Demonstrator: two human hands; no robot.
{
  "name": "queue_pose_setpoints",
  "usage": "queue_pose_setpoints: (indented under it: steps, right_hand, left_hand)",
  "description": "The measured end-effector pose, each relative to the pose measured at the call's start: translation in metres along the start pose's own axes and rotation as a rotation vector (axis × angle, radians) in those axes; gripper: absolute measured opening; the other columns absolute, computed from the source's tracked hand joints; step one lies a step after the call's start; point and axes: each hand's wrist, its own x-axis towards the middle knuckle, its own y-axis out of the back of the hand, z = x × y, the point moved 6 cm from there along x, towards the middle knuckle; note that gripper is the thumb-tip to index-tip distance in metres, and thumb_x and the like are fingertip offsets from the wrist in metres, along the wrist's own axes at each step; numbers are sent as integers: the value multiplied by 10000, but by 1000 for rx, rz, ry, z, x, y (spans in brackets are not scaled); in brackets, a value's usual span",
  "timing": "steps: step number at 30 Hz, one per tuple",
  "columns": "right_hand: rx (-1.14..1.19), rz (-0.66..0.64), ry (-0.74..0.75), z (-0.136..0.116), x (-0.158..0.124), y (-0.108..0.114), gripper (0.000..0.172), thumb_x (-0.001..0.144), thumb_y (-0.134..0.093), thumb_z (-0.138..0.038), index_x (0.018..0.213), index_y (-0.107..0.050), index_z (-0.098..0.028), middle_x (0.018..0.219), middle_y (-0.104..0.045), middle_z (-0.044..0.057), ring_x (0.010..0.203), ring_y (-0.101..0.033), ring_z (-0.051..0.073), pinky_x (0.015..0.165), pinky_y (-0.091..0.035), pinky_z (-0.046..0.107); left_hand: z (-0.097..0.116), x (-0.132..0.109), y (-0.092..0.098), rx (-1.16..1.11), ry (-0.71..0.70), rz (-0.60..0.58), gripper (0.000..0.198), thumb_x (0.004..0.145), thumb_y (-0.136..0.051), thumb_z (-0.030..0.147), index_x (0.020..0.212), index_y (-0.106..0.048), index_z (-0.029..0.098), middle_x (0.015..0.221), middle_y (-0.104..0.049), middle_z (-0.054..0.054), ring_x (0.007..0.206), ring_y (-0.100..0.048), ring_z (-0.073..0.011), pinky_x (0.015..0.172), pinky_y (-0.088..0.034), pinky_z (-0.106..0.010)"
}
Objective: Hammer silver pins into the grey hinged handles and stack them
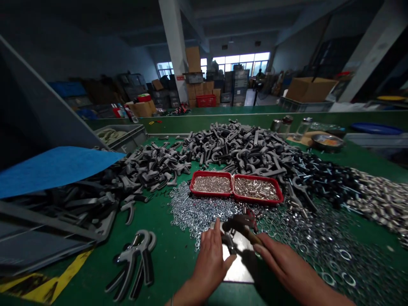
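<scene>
My right hand [276, 254] is closed round the wooden handle of a hammer [250, 234], whose dark head is just above a bright metal plate [239, 270]. On that plate my left hand [211, 251] steadies a small dark-grey part [228, 243] between thumb and fingers; the hammer and hand partly hide it. Two assembled hand grip exercisers [135, 261], grey and black with a spring, lie on the green table to the left. Just beyond the plate are loose small nuts [197, 210] and a red tray [210, 192] of tiny metal pieces, joined by another red tray [256, 199] of pins.
Grey handle parts [242, 148] form a large heap at the back. Black parts with bolts [321, 174], metal springs [379, 197] and washers [334, 255] spread to the right. A grey crate [54, 238] under a blue sheet [63, 168] borders the left; glass jars [302, 127] stand behind.
</scene>
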Motion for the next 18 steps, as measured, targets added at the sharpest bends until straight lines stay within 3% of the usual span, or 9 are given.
queue_pose_setpoints:
  steps: [3, 5, 8, 10, 12, 14, 16, 18]
  right_hand:
    - [-73, -93, -25, 11, 1, -12, 238, 862, -634, -492, 919, -732, -283, 814, -763, 54, 702, -677, 258, 682, -484, 338]
    - [22, -113, -82, 30, 5, -18, 310, 863, -614, -542, 904, -730, -257, 802, -752, 54, 731, -678, 259, 701, -504, 345]
    - [118, -47, -165, 65, 10, -12, 427, 910, -507, -593, 976, -717, -228, 791, -730, 52, 774, -681, 263, 739, -544, 387]
    - [-42, 97, -103, 75, 12, 3, 405, 890, -548, -573, 1026, -722, -234, 889, -733, 74, 856, -676, 285, 836, -541, 453]
    - [-224, 215, 58, 69, 11, 12, 369, 872, -606, -497, 1138, -708, -262, 1102, -708, 101, 1047, -632, 319, 996, -467, 511]
    - [-268, 240, 167, 60, 10, 7, 343, 913, -570, -423, 1213, -676, -295, 1226, -669, 99, 1173, -578, 323, 1073, -411, 519]
    - [-237, 118, 220, 50, 13, -12, 345, 957, -508, -332, 1277, -637, -323, 1301, -641, 84, 1236, -555, 296, 1087, -416, 478]
    - [-253, -84, 280, 36, 20, -38, 420, 960, -494, -246, 1354, -575, -364, 1382, -593, 59, 1283, -529, 269, 1090, -422, 431]
  left_hand:
    - [-2, -1, -2, -21, 9, -2, 984, 804, -674, 251, 1572, -68, 145, 1383, -533, -186, 1293, -473, -345, 1145, -281, -567]
    - [-3, -2, 0, -55, -8, -9, 943, 803, -663, 239, 1568, -119, 139, 1365, -546, -179, 1264, -495, -330, 1141, -301, -546]
    - [-10, -5, 8, -156, 29, 0, 800, 825, -620, 233, 1533, -256, 151, 1273, -598, -152, 1168, -550, -292, 1088, -386, -487]
    - [-20, -11, 12, -274, 109, 9, 648, 890, -543, 260, 1495, -330, 167, 1116, -649, -110, 1027, -601, -249, 1001, -464, -431]
    - [-27, -19, 12, -373, 159, 45, 515, 953, -444, 279, 1456, -380, 186, 1023, -652, -82, 946, -615, -224, 941, -496, -399]
    - [-31, -25, 10, -393, 134, 107, 455, 976, -386, 267, 1426, -413, 209, 1036, -645, -83, 963, -610, -225, 954, -488, -411]
    - [-32, -28, 7, -352, 81, 153, 441, 962, -396, 234, 1400, -447, 229, 1101, -638, -95, 1020, -598, -239, 992, -467, -442]
    - [-33, -26, 6, -317, 39, 137, 429, 933, -443, 205, 1358, -494, 237, 1164, -634, -101, 1063, -592, -245, 1005, -467, -446]
